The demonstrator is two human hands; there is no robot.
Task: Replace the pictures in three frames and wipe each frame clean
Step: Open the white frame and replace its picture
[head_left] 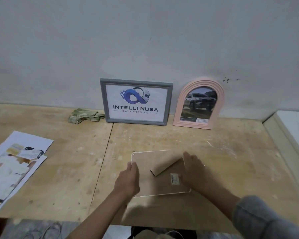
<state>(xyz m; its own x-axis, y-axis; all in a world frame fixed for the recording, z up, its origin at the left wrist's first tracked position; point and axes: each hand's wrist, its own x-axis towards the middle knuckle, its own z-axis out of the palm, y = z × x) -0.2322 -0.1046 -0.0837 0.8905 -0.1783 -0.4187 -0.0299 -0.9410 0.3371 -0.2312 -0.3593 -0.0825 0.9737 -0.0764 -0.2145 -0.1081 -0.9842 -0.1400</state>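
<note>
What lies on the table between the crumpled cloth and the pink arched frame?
In the head view, the grey frame with the Intelli Nusa logo stands between the cloth and the pink arched frame, leaning against the wall.

The plywood desk (214,138) abuts a grey wall (145,40). A white surface (295,128), possibly a second table, adjoins the desk's right edge.

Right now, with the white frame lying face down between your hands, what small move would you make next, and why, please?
Probably lift the backing board out. The white frame lies face down, its stand flap raised, the left hand at its left edge and the right hand on its right side; spare prints wait at left.
</note>
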